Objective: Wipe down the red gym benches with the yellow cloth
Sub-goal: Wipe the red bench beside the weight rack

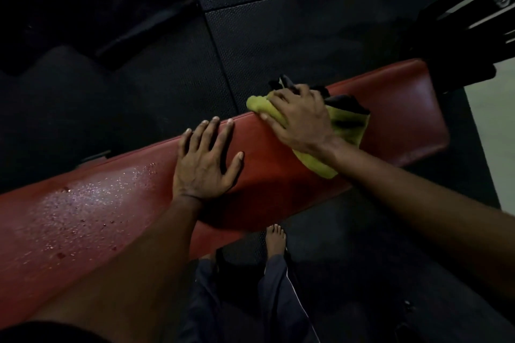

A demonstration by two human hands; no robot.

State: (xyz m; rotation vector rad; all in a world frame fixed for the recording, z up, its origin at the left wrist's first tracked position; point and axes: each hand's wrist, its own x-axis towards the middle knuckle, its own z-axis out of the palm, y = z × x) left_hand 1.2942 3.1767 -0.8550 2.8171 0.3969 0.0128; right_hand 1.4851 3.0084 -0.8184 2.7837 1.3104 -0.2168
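Clearly, the red bench (pixel 390 108) ran slantwise across the view, from the near left to the far right, over dark rubber floor mats (pixel 278 36). The left hand (pixel 204 164) lay flat on the middle of the bench top, released, with fingers straight and spread and the fingertips reaching the far edge; it grasped nothing. The right hand (pixel 301 120) pressed down on the yellow cloth (pixel 349 131), its fingers laid over the cloth and not clenched round it. The cloth was bunched on the right part of the bench, touching the red surface and hanging a little over the far edge; it had some black parts on its far side. Many small water drops (pixel 83 203) shone on the left part of the bench. Near the bench a bare foot (pixel 276 239) stood on the floor, and a black metal frame (pixel 468 36) stood at the far right.
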